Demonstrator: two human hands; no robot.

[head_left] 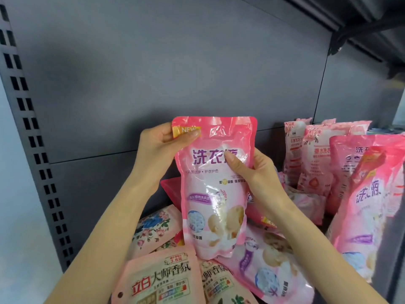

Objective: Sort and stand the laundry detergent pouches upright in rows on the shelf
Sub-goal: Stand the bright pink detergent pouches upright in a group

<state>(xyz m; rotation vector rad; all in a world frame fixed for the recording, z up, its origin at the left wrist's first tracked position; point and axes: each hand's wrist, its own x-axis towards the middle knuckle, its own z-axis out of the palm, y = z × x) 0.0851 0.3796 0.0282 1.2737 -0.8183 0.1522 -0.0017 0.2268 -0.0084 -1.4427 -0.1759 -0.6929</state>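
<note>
Both hands are holding a pink detergent pouch (pixel 213 183) upright, just above the pile of lying pouches (pixel 162 279). The left hand (pixel 157 145) is pinching its top corner between fingers and thumb, and the right hand (pixel 252 172) is curling its fingers round its side. Right of the pile, standing pouches (pixel 317 150) are lining up.

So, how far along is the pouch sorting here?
Partly done. Several standing pink pouches are already upright at the right. In hand: the left hand pinches the top corner and the right hand grips the side of a pink detergent pouch, held upright. Left to do: a floral pouch, two pale 立白 pouches and a flat pink pouch lie in front.
</note>
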